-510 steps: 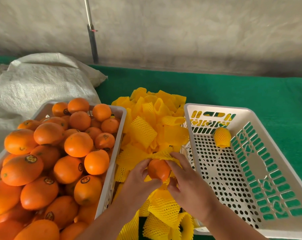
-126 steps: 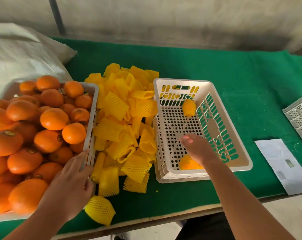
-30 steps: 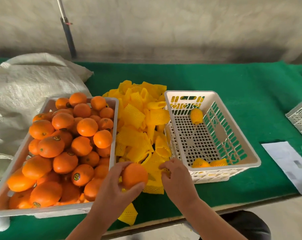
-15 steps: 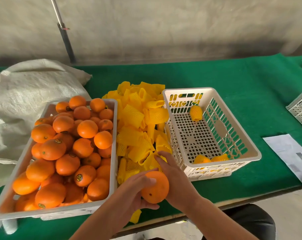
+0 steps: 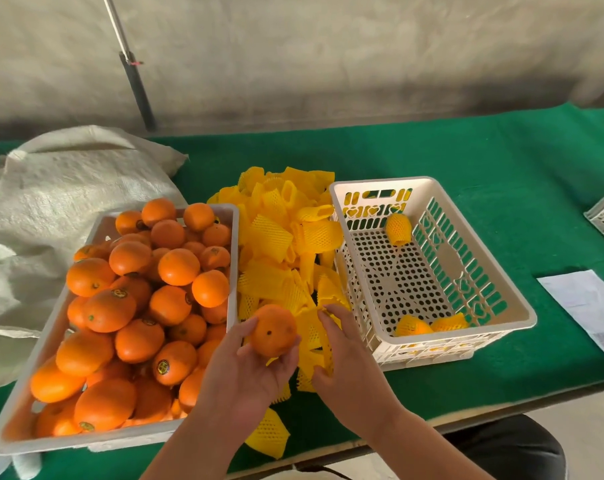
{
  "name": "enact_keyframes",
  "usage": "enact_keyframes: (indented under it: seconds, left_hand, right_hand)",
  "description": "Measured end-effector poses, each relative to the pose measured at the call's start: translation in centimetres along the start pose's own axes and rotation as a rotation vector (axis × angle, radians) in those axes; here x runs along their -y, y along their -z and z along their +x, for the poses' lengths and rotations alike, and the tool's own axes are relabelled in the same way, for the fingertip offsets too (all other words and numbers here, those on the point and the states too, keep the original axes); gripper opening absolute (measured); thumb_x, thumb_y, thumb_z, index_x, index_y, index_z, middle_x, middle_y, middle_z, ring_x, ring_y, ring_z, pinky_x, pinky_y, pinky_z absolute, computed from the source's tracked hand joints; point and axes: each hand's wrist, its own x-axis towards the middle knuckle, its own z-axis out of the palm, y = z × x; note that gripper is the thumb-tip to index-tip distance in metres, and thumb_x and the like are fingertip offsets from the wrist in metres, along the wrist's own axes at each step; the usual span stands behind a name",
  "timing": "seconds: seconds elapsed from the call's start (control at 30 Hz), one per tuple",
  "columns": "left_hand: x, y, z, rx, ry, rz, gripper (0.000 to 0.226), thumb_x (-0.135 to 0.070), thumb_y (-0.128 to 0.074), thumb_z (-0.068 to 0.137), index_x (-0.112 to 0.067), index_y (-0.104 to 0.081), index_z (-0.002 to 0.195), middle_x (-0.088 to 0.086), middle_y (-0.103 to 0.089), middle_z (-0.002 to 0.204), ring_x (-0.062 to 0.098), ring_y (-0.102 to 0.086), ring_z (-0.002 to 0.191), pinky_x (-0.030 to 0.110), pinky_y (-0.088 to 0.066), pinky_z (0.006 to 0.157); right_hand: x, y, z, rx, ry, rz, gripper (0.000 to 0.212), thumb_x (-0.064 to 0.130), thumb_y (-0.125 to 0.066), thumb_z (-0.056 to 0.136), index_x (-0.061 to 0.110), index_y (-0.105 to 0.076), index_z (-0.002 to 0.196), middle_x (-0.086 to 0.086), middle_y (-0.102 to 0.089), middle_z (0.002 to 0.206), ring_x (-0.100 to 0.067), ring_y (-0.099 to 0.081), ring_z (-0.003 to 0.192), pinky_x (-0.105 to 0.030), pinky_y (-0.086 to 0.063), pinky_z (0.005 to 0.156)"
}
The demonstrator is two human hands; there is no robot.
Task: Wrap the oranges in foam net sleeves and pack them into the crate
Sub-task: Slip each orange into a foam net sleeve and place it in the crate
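Nearest, the left hand [image 5: 255,368] cups a bare orange [image 5: 273,330] in curled fingers; the right hand [image 5: 342,358] pinches a foam sleeve [image 5: 311,336] from the yellow pile [image 5: 286,244]. Sleeving is in hand: the net probably needs opening next. Beyond, the crate [image 5: 501,289] on the desk [image 5: 432,150] holds three wrapped oranges [image 5: 413,326]. Fruit stickers are unreadable.

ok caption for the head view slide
Left hand holds a bare orange; right hand picks at the foam sleeves.
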Motion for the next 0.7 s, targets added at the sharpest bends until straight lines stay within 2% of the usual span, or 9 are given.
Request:
enact_keyframes:
  seconds: [0.1, 0.17, 0.23, 0.3, 0.37, 0.43, 0.5, 0.6, 0.7]
  left_hand:
    - [0.5, -1.0, 0.8, -0.072, -0.163, 0.297, 0.066, -0.027, -0.087, 0.074, -0.015, -0.059, 0.132, 0.014, -0.070, 0.127, 0.038, -0.074, 0.108, 0.048, -0.063, 0.079]
    - [0.9, -1.5, 1.0, -0.091, -0.250, 0.599, 0.072, -0.035, -0.093, 0.067, -0.017, -0.062, 0.129, 0.002, -0.076, 0.117, 0.026, -0.076, 0.105, 0.044, -0.063, 0.084]
    - [1.0, -1.8, 1.2, -0.117, -0.306, 0.778, 0.072, -0.045, -0.096, 0.061, -0.026, -0.065, 0.124, -0.006, -0.076, 0.112, 0.019, -0.076, 0.102, 0.037, -0.064, 0.083]
    - [0.8, -2.2, 1.4, -0.109, -0.329, 0.861, 0.072, -0.049, -0.100, 0.059, -0.032, -0.065, 0.121, -0.006, -0.074, 0.114, 0.017, -0.076, 0.101, 0.035, -0.063, 0.083]
    - [0.3, -2.4, 1.8, -0.031, -0.283, 0.864, 0.074, -0.045, -0.095, 0.061, -0.029, -0.064, 0.127, -0.004, -0.074, 0.116, 0.019, -0.075, 0.105, 0.036, -0.063, 0.086]
    - [-0.4, -2.5, 2.0, 0.028, -0.244, 0.875, 0.074, -0.036, -0.092, 0.063, -0.026, -0.062, 0.131, -0.004, -0.075, 0.113, 0.022, -0.075, 0.106, 0.036, -0.062, 0.088]
    - [-0.9, -2.5, 2.1, -0.008, -0.272, 0.976, 0.075, -0.039, -0.093, 0.060, -0.030, -0.062, 0.128, -0.004, -0.076, 0.110, 0.022, -0.076, 0.103, 0.038, -0.062, 0.089]
    - [-1.0, -2.3, 2.2, -0.111, -0.423, 1.247, 0.086, -0.064, -0.087, 0.053, -0.036, -0.061, 0.130, -0.008, -0.070, 0.118, 0.016, -0.071, 0.107, 0.039, -0.062, 0.090]
    - [-0.7, -2.3, 2.2, -0.186, -0.608, 1.419, 0.070, -0.071, -0.082, 0.066, -0.043, -0.061, 0.126, -0.020, -0.067, 0.115, 0.004, -0.066, 0.103, 0.019, -0.056, 0.077]
  right_hand:
    - [0.8, -0.5, 0.3, -0.050, 0.009, 0.034, 0.082, 0.016, -0.068, 0.091, 0.030, -0.021, 0.158, 0.032, -0.002, 0.159, 0.040, -0.018, 0.118, 0.012, -0.028, 0.081]
    - [1.1, -0.5, 0.7, -0.095, 0.019, 0.031, 0.081, 0.020, -0.068, 0.095, 0.033, -0.017, 0.157, 0.032, 0.002, 0.160, 0.042, -0.007, 0.120, 0.015, -0.021, 0.082]
    - [1.4, -0.3, 1.1, -0.128, 0.040, -0.004, 0.081, 0.025, -0.068, 0.098, 0.035, -0.014, 0.158, 0.030, 0.005, 0.162, 0.037, -0.004, 0.124, 0.016, -0.019, 0.080]
    - [1.5, -0.1, 1.3, -0.150, 0.066, -0.020, 0.082, 0.026, -0.068, 0.099, 0.035, -0.013, 0.159, 0.029, 0.006, 0.165, 0.023, -0.015, 0.127, 0.013, -0.023, 0.083]
    - [1.6, 0.1, 1.4, -0.154, 0.074, -0.010, 0.085, 0.026, -0.068, 0.098, 0.037, -0.011, 0.160, 0.026, 0.005, 0.167, 0.005, -0.038, 0.125, 0.000, -0.035, 0.093]
    - [1.7, 0.3, 1.5, -0.149, 0.073, -0.009, 0.090, 0.025, -0.070, 0.098, 0.039, -0.007, 0.161, 0.026, 0.007, 0.167, -0.007, -0.050, 0.120, -0.010, -0.042, 0.093]
    - [2.0, 0.4, 1.6, -0.139, 0.080, -0.013, 0.092, 0.025, -0.070, 0.097, 0.041, -0.005, 0.160, 0.026, 0.009, 0.167, -0.004, -0.046, 0.117, -0.009, -0.040, 0.093]
    - [2.5, 0.5, 1.7, -0.129, 0.098, -0.018, 0.090, 0.025, -0.069, 0.098, 0.039, -0.005, 0.160, 0.026, 0.008, 0.168, 0.001, -0.042, 0.119, -0.001, -0.033, 0.090]
    - [3.1, 0.3, 1.9, -0.130, 0.137, -0.032, 0.085, 0.025, -0.067, 0.100, 0.035, -0.009, 0.162, 0.023, 0.003, 0.169, 0.005, -0.046, 0.116, 0.003, -0.032, 0.088]
